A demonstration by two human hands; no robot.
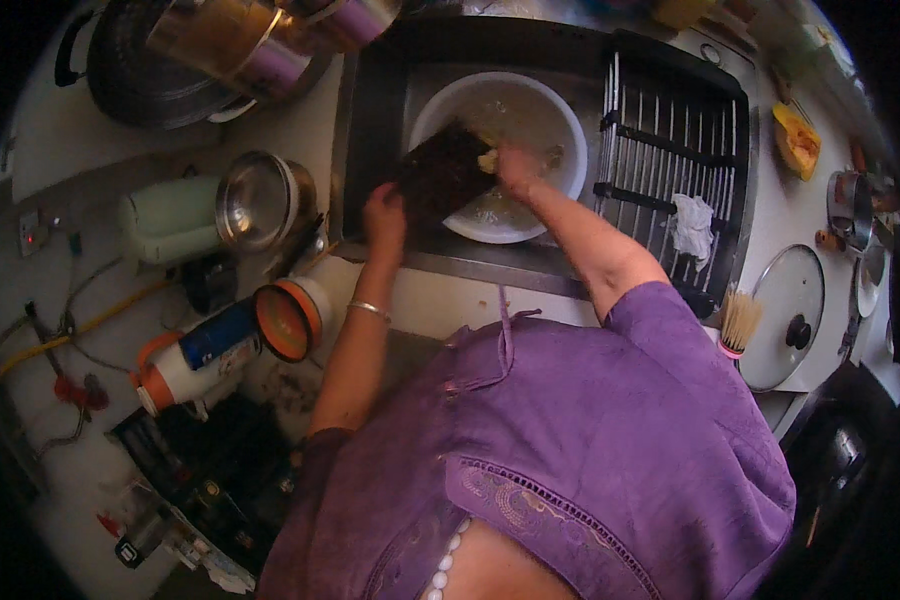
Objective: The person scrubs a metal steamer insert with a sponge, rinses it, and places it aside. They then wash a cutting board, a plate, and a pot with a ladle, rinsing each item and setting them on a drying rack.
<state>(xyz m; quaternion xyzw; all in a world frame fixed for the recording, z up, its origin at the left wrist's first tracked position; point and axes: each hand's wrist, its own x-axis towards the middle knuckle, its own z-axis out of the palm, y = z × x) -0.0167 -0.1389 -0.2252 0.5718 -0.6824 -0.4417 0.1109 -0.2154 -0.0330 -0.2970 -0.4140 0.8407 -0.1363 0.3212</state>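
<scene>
My left hand [385, 221] grips the near left end of a dark rectangular board [442, 176], likely a cutting board. The board slants over a wide white basin [579, 150] that stands in the sink. At the board's far right end is my right hand [521, 171], with pale yellow food pieces [487, 160] beside its fingers. Blur hides how those fingers are bent. Cloudy water with a few floating bits appears to be in the basin.
Right of the basin, a metal drying rack [671, 142] spans the sink with a white cloth [694, 225] on it. A glass lid [784, 319] and a cut pumpkin piece [797, 141] lie farther right. Metal bowls [255, 201] and a thermos jug [210, 352] are at left.
</scene>
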